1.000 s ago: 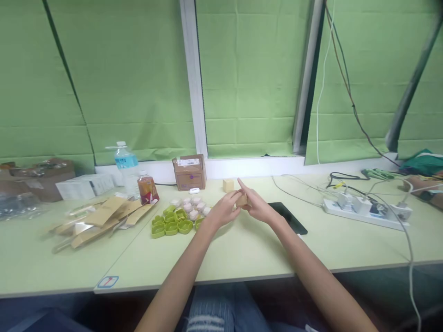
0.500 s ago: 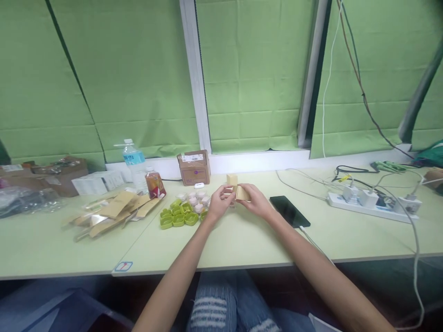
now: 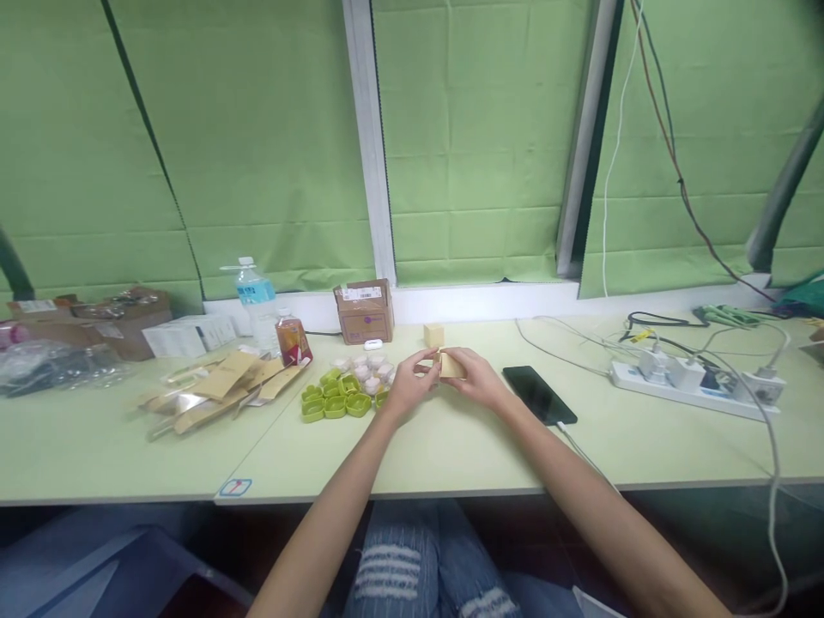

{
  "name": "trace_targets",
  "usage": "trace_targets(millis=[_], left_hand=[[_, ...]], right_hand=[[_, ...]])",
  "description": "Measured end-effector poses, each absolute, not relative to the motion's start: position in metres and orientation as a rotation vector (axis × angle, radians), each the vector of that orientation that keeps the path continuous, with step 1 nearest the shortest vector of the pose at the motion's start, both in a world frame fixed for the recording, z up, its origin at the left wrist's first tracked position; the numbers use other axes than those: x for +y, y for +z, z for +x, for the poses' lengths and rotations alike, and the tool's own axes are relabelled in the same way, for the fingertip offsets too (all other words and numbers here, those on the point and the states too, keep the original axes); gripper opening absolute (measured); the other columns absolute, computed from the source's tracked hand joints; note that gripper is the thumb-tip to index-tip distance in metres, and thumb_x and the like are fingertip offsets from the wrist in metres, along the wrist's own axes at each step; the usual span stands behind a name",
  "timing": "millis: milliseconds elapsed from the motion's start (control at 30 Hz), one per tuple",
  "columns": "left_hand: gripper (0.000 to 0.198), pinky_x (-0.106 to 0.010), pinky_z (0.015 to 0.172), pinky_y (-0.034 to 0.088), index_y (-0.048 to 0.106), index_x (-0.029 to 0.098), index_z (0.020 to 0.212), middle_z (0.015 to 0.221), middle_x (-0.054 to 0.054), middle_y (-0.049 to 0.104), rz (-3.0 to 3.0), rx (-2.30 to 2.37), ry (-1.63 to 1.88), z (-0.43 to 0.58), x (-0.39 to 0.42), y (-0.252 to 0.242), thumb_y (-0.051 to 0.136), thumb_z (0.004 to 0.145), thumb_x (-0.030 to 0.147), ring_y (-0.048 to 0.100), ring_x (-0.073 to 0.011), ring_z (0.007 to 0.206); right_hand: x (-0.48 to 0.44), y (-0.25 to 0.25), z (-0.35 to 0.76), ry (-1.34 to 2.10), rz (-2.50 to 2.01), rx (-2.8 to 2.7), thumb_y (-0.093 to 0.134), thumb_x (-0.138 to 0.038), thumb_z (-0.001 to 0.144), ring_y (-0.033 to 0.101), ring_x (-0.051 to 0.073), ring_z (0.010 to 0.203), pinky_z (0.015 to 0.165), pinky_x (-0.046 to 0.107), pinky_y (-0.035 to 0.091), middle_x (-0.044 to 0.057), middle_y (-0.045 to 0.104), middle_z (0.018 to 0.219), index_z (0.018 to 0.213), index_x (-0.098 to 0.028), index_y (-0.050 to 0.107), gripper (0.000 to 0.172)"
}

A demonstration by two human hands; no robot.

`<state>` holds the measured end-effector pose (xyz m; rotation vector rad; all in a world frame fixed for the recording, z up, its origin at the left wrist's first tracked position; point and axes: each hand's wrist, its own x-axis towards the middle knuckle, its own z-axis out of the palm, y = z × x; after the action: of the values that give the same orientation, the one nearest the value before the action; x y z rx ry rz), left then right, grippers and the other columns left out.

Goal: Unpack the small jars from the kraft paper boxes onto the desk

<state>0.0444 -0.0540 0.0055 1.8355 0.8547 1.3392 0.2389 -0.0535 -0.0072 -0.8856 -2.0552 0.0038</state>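
Both my hands meet above the pale green table [image 3: 451, 455], holding a small tan cardboard box [image 3: 451, 366] between them. My right hand [image 3: 477, 378] wraps round the box from the right. My left hand [image 3: 410, 387] pinches its left end with curled fingers. A second small tan box [image 3: 433, 335] stands on the table just behind. Left of my hands lie several green heart-shaped lids [image 3: 333, 401] and several small white cups [image 3: 368, 371].
A black phone [image 3: 538, 394] lies right of my hands, with a cabled white power strip [image 3: 692, 381] beyond. At left are brown paper pouches [image 3: 219, 390], a water bottle [image 3: 256, 300], a small orange bottle [image 3: 293, 339], a cardboard box [image 3: 364, 312] and white cartons [image 3: 190, 335].
My right forefinger was stretched out a second ago; it has curled down round the box. Both hands stay together on the box, and my view has shifted a little.
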Motion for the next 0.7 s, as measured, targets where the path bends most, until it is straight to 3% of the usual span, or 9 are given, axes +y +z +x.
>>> trace_targets(millis=[233, 433, 600, 700], left_hand=[[0.038, -0.024, 0.051, 0.059, 0.064, 0.019, 0.127, 0.11, -0.007, 0.071, 1.953, 0.904, 1.45, 0.037, -0.049, 0.004, 0.057, 0.09, 0.024, 0.067, -0.012, 0.064], [0.018, -0.021, 0.059, 0.055, 0.073, 0.022, 0.099, 0.125, -0.009, 0.062, 2.367, 1.003, 1.558, 0.034, -0.06, 0.013, 0.06, 0.095, 0.032, 0.066, -0.018, 0.098], [0.029, -0.028, 0.074, 0.056, 0.069, 0.019, 0.074, 0.121, -0.01, 0.059, 2.425, 1.107, 1.616, 0.032, -0.059, 0.015, 0.061, 0.096, 0.036, 0.063, -0.0186, 0.098], [0.026, -0.029, 0.074, 0.055, 0.069, 0.019, 0.072, 0.12, -0.01, 0.059, 2.454, 1.057, 1.599, 0.032, -0.056, 0.013, 0.062, 0.094, 0.033, 0.062, -0.0186, 0.097]], right_hand=[[-0.054, -0.004, 0.24, 0.063, -0.88, -2.033, 0.071, -0.029, 0.089, 0.062, 0.03, 0.119, 0.103, 0.047, 0.05, 0.013, 0.066, 0.13, 0.136, -0.022, 0.056, 0.049], [-0.053, -0.005, 0.239, 0.023, -0.895, -1.998, 0.07, -0.03, 0.089, 0.06, 0.03, 0.122, 0.105, 0.047, 0.049, 0.013, 0.065, 0.131, 0.136, -0.022, 0.056, 0.05], [-0.055, -0.006, 0.238, 0.01, -0.923, -2.023, 0.069, -0.03, 0.089, 0.058, 0.03, 0.124, 0.105, 0.047, 0.05, 0.013, 0.064, 0.133, 0.137, -0.024, 0.055, 0.05], [-0.054, -0.008, 0.238, -0.011, -0.947, -2.004, 0.067, -0.03, 0.09, 0.058, 0.031, 0.124, 0.104, 0.048, 0.05, 0.012, 0.064, 0.133, 0.138, -0.024, 0.054, 0.05]])
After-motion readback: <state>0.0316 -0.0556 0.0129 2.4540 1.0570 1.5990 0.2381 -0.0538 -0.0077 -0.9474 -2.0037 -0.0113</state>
